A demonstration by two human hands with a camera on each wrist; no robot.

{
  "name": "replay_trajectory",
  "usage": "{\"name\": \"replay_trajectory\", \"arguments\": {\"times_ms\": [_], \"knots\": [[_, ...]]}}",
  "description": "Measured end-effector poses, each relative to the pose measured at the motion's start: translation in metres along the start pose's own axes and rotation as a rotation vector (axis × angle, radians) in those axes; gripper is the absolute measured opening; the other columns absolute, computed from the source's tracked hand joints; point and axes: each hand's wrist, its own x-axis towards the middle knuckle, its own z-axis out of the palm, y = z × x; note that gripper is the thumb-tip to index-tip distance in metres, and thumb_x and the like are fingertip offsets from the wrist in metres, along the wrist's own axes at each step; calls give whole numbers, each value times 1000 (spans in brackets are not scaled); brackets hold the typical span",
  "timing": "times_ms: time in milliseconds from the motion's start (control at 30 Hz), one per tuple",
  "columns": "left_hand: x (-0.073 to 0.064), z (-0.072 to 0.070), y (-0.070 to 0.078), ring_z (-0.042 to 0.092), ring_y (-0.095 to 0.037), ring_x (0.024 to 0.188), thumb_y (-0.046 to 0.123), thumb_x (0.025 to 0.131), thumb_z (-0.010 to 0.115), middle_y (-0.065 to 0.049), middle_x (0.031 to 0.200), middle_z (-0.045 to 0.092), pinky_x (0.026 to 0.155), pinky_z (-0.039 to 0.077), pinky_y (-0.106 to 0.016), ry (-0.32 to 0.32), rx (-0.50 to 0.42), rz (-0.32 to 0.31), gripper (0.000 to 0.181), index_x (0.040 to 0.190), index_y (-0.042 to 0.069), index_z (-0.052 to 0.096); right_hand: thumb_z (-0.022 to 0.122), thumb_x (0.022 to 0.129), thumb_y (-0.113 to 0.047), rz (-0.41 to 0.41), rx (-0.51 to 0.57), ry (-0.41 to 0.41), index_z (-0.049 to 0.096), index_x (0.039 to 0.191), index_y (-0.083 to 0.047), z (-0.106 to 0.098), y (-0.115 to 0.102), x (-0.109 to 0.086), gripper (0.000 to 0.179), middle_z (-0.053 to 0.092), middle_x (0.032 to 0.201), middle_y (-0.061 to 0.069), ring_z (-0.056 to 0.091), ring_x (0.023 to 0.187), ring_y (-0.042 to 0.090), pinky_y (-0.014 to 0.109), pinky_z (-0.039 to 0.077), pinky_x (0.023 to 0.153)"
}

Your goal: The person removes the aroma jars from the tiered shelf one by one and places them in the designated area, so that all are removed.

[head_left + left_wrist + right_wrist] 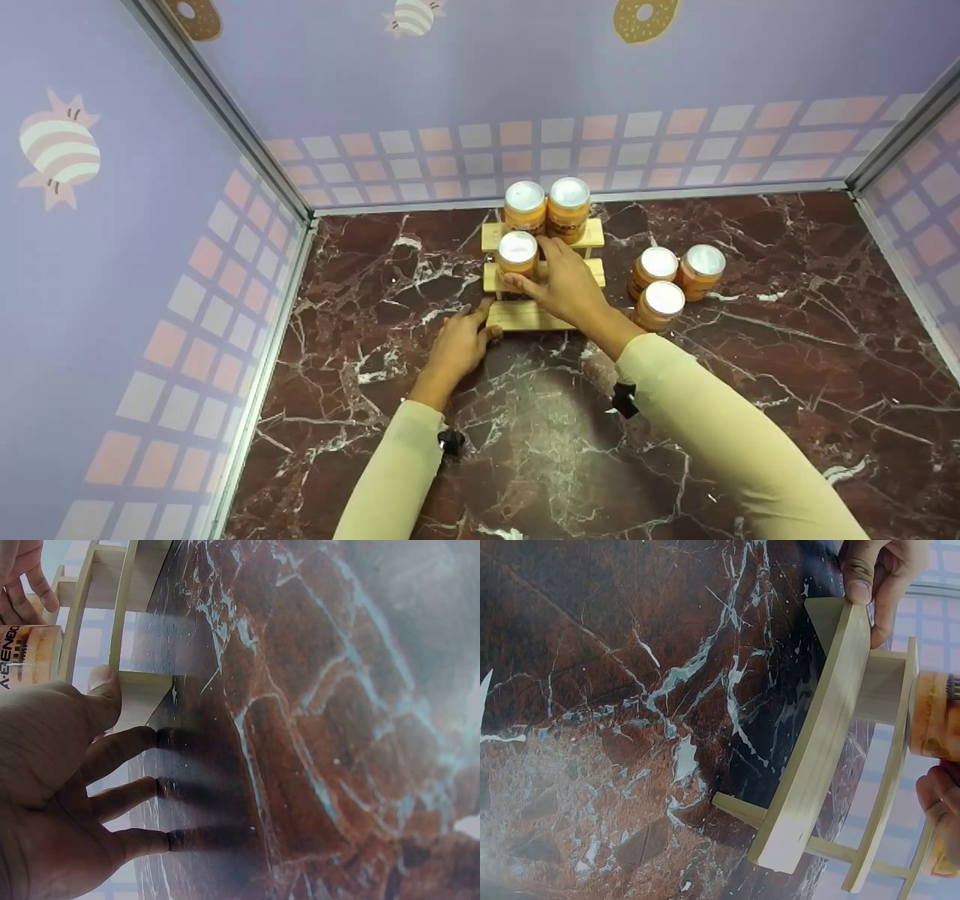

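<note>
A three-step wooden stand (pixel 529 316) rests on the dark marbled surface. My right hand (pixel 568 285) holds an orange jar with a white lid (pixel 517 251) upright at the left of the middle step, thumb in front and fingers round its right side. In the right wrist view, part of that jar (pixel 930 716) shows by the fingertips. My left hand (pixel 459 341) pinches the left end of the bottom step, its thumb (pixel 860 591) against the edge. Its other fingers (pixel 124 799) reach down to the surface. Two similar jars (pixel 525 210) stand side by side on the top step.
Right of the stand, three more orange jars (pixel 660 262) are grouped on the marbled surface (pixel 810 337). A purple patterned wall (pixel 510 75) rises behind the stand. Another wall panel (pixel 150 262) bounds the left side.
</note>
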Motion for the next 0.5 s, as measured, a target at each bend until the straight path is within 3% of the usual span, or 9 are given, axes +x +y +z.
{"name": "replay_trajectory", "arguments": {"times_ms": [233,500], "knots": [[9,17,-16,52,-56,151,59,105,64,-26,167,52,124,40,-76,-7,-22,-16,69,168,35,48,80,99,-57,33,9,14,53,155,5,0,-5,1,88,64,146,25,64,137,46,61,52,119],[6,10,-10,52,-58,150,58,106,64,-27,166,53,122,41,-78,-8,-25,-15,67,167,36,50,81,99,-54,27,14,45,55,152,4,0,-7,1,84,66,144,24,65,134,46,60,52,118]]}}
